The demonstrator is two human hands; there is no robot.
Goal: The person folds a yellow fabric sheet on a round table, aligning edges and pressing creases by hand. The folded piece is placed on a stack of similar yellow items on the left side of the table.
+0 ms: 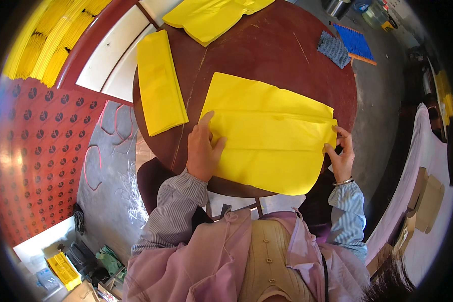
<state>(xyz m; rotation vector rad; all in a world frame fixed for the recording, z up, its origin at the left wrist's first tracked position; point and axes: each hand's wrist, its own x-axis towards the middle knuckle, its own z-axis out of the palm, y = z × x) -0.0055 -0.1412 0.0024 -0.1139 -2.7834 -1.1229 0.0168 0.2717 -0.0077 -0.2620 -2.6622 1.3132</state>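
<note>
A creased yellow paper sheet [272, 131] lies across the near part of a round dark red table [256, 48]. Two straight fold lines cross it from side to side, and its near edge overhangs the table's rim. At the sheet's left edge is my left hand [202, 151], thumb on top and fingers curled at the edge. My right hand [341, 158] pinches the right edge between thumb and fingers. To the left lies a folded yellow paper bundle [161, 83]; another yellow stack [211, 20] rests at the table's far side.
Right of the far side sit a grey knitted cloth [333, 49] and a blue bristled piece [356, 41]. Yellow stacks [50, 38] stand at far left, above a red patterned board [45, 146]. An open cardboard box [428, 201] lies at right, a yellow crate [64, 270] at lower left.
</note>
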